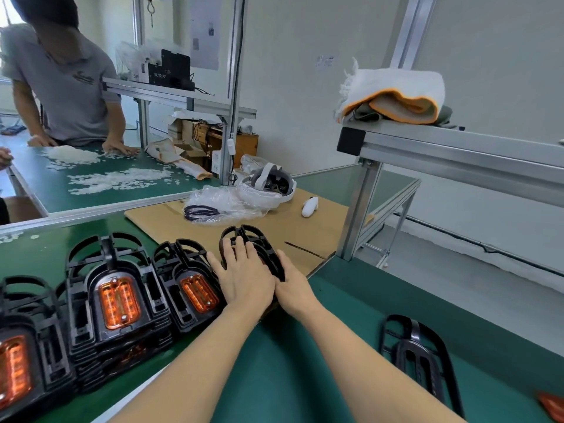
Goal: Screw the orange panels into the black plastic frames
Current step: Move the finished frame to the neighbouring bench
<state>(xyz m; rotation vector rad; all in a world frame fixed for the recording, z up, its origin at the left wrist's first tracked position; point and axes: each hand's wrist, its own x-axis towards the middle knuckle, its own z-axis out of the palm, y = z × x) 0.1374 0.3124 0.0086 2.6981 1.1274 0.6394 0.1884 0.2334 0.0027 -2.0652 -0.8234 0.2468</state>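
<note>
Frame stack (259, 248), black plastic, at the far right end of the row on the green tabletop (351, 315), its far end lying over the cardboard sheet (274, 221). Left hand (244, 276) laid flat on top, fingers straight and spread, pressing down rather than gripping. Right hand (293, 288) against the stack's right side, fingers seemingly wrapped round the edge; whether a firm grip or only a steadying touch, cannot tell. Orange panel of this stack hidden under the palms, apart from a faint orange glint between the fingers.

Left of it, two more stacks of finished pieces: middle stack (195, 288) with an orange panel (199, 293) seated in the well, and a taller stack (119, 303) with a larger-looking panel (119, 303), pale dots at its ends that look like screw heads. Another orange piece at the near left edge (13, 370), partly cut off. Near right, a lone bare frame (422, 364) lying well apart, and a sliver of a loose orange panel (552, 404) at the frame's corner of view.

Likely step: squaring up or setting down a finished piece on its stack. For doing it well: keep the flat palm centred so the pile does not tip, nudge from the side until the outlines line up with those below, avoid pressing on the panel itself, then release both hands together. Next likely target: the bare frame and loose panel on the right. No screwdriver in view.

Far off: headset (271, 181), white controller (309, 206), folded cloth (393, 96) on the shelf, another person (64, 87) at the far bench.
</note>
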